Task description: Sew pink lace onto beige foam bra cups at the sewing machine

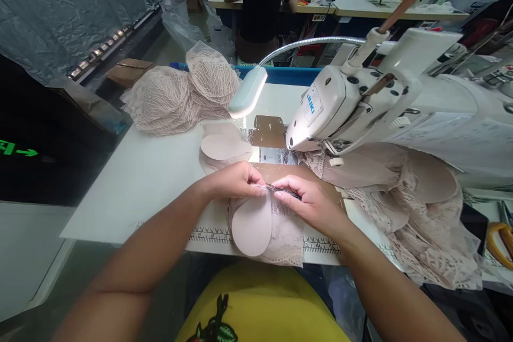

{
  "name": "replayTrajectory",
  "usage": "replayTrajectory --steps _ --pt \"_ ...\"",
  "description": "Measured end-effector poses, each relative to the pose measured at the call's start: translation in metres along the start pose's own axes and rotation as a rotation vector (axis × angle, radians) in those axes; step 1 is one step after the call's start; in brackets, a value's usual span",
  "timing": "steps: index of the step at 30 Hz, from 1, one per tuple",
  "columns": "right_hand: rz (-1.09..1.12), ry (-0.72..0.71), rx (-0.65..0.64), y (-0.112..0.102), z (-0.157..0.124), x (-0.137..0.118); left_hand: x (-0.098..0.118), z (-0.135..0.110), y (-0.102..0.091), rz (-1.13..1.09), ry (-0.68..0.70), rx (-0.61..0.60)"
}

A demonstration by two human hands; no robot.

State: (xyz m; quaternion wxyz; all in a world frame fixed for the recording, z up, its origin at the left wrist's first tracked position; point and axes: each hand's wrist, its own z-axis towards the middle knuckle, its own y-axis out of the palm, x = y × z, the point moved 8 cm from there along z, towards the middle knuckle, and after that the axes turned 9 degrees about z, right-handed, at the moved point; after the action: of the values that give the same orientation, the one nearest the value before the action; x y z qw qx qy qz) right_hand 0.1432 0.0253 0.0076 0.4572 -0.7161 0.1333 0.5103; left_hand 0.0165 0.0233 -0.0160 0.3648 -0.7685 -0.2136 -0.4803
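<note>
My left hand [240,180] pinches the top edge of a pale pink lace bra piece [288,235] with a smooth oval cup [252,227]. This work hangs slightly over the table's front edge. In my right hand [315,200] is a slim, pointed metal tool [286,191], seemingly thread snips, its tip at the fabric beside my left fingertips. Fingers partly cover the tool, so I cannot see whether its blades are apart. Just behind my hands is the needle area of a white sewing machine [320,101]. Another smooth cup piece [224,147] lies beyond my left hand.
Stacked lace cups [168,99] stand at the back left of the white table [116,192]. A lamp [248,93] hangs over the middle. Lace pieces [417,214] heap at right, near yellow-handled scissors [500,246]. A person [264,0] sits at another machine ahead.
</note>
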Motion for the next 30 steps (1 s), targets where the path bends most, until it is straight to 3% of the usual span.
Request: replayTrajectory --steps 5,8,10,13,16,18,21,24,27,30 --pt "0.015 -0.017 -0.001 0.000 -0.001 -0.001 0.000 0.001 0.002 0.012 0.016 -0.005" --pt "-0.026 0.030 0.118 -0.015 -0.005 0.009 -0.001 0.001 0.000 0.009 0.014 0.016" --pt "-0.144 0.078 0.202 -0.031 -0.011 0.022 -0.003 0.001 -0.002 0.028 0.000 0.027" --pt "-0.490 0.126 0.271 -0.052 -0.022 0.046 -0.007 0.000 -0.001 0.144 -0.062 0.032" --pt "-0.782 0.020 0.333 -0.065 -0.033 0.053 -0.007 0.001 -0.002 0.287 -0.096 0.084" --pt "-0.794 -0.101 0.350 -0.067 -0.038 0.046 -0.002 0.003 -0.005 0.347 -0.081 0.151" --pt "-0.613 -0.213 0.252 -0.061 -0.036 0.029 0.009 0.011 -0.009 0.417 -0.025 0.171" --pt "-0.478 -0.265 0.055 -0.044 -0.021 0.011 0.021 0.030 -0.008 0.443 0.044 0.056" --pt "-0.538 -0.277 -0.069 -0.027 -0.004 0.009 0.024 0.057 -0.013 0.496 0.066 -0.051" --pt "-0.659 -0.226 -0.031 -0.019 0.009 0.022 0.019 0.080 -0.029 0.653 0.026 -0.026"
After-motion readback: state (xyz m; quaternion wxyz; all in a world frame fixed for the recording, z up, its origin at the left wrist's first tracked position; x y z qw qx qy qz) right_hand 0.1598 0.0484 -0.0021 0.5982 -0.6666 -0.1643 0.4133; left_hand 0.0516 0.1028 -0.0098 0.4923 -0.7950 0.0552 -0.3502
